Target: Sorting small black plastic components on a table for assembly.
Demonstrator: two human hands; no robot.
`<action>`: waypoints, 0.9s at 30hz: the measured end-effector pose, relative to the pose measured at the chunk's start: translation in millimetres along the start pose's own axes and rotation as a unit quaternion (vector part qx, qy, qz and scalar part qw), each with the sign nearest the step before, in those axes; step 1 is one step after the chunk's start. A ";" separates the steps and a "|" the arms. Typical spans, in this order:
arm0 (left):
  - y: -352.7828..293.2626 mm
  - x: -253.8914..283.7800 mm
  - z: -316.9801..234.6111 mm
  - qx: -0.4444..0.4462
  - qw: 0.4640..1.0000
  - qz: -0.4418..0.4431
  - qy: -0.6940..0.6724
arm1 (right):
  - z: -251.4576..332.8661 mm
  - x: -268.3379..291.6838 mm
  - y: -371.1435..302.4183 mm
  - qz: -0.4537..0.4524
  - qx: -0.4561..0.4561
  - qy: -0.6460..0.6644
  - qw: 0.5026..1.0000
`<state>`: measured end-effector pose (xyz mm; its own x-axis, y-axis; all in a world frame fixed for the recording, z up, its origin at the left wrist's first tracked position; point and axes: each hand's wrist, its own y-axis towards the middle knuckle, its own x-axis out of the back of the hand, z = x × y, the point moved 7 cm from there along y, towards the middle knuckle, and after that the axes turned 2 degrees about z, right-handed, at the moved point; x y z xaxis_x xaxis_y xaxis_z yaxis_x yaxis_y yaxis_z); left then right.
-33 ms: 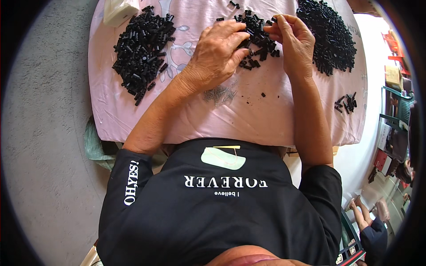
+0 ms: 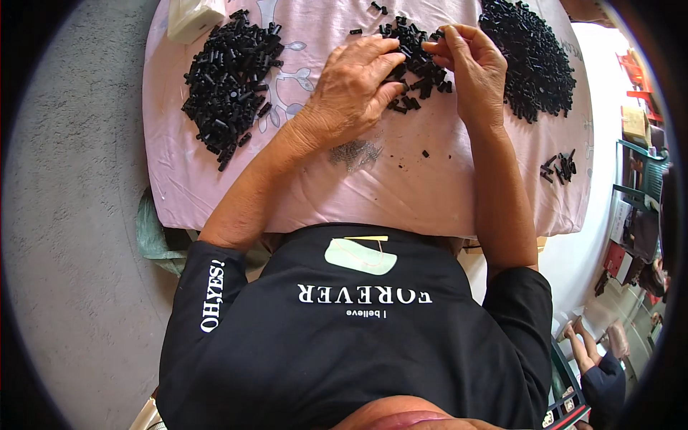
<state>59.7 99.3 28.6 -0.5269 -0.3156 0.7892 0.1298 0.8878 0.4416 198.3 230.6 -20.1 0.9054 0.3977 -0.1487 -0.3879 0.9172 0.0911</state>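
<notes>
My left hand (image 2: 355, 82) is bent over the central pile of black pieces (image 2: 423, 75), thumb and fingers at its left side. My right hand (image 2: 476, 68) is at the pile's right side, fingertips drawn toward the thumb; whether either hand grips a piece cannot be made out. Pink cloth (image 2: 430, 193) covers the tabletop. A second black pile (image 2: 233, 82) lies toward the left edge, below a white pack (image 2: 193, 18); a third pile (image 2: 530, 61) lies toward the right edge. A small black cluster (image 2: 560, 166) sits near the right near corner. Thin silvery pieces (image 2: 355, 153) lie between my left wrist and the near edge.
</notes>
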 end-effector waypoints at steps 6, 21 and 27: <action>1.5 -6.3 0.9 0.002 0.999 0.035 0.029 | 2.6 -8.8 -7.3 -0.005 0.009 -0.051 0.999; -7.3 9.8 24.0 0.064 0.992 -0.009 0.112 | 9.9 9.9 0.2 -0.044 0.077 0.045 0.995; -8.4 10.2 30.3 0.075 0.991 -0.026 0.106 | 11.2 -1.0 -4.6 -0.009 0.077 0.047 0.996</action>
<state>27.8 98.8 20.0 -0.3392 -0.4122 0.8456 -0.0283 0.9030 0.4288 201.0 225.7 -9.3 0.8887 0.3886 -0.2433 -0.3344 0.9124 0.2360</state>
